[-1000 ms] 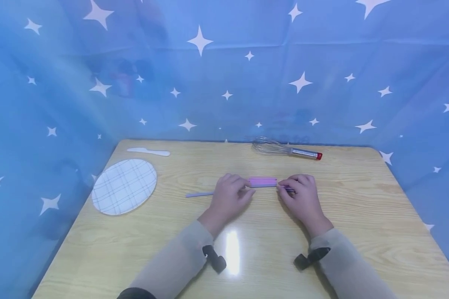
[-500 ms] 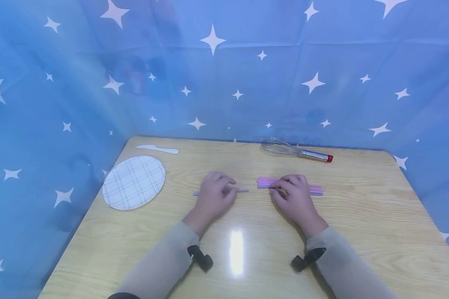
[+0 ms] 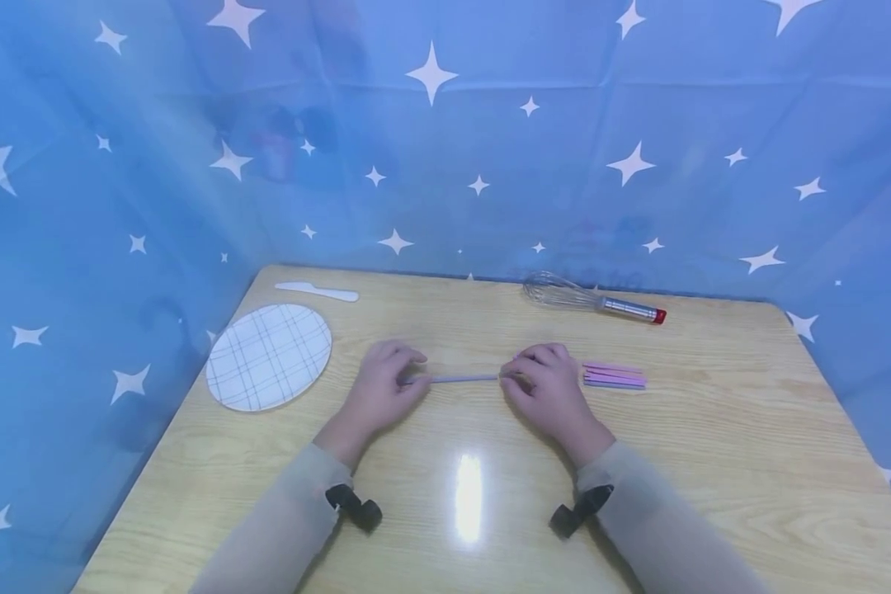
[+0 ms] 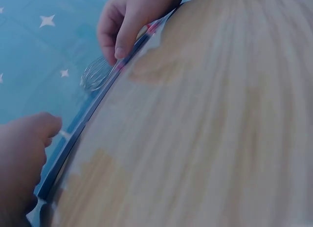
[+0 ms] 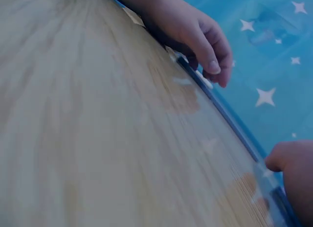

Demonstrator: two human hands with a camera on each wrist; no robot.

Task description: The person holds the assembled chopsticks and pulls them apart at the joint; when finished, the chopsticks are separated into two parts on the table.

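A slim blue-purple pencil (image 3: 464, 379) lies across the table between the hands in the head view. My left hand (image 3: 382, 384) is at its left end, thumb resting over the shaft. A gap shows between that thumb and the forefinger. At the other end, thumb and fingertips of my right hand (image 3: 545, 384) come together at the pencil's tip. The right hand also lies over the left part of several pink and purple pencils (image 3: 614, 377), which stick out beyond it. Both hands show again in the left wrist view, the right hand (image 4: 134, 19) being the far one.
A whisk (image 3: 594, 300) with a red handle end lies near the back edge. At the back left are a white knife (image 3: 316, 291) and a checked oval plate (image 3: 270, 358). Blue cloth (image 3: 445, 165) with white stars stands around the table (image 3: 713, 462).
My left hand slides left along the pencil to its left end. My right hand moves left from the group of pencils to the single pencil's tip. The head view shifts slightly.
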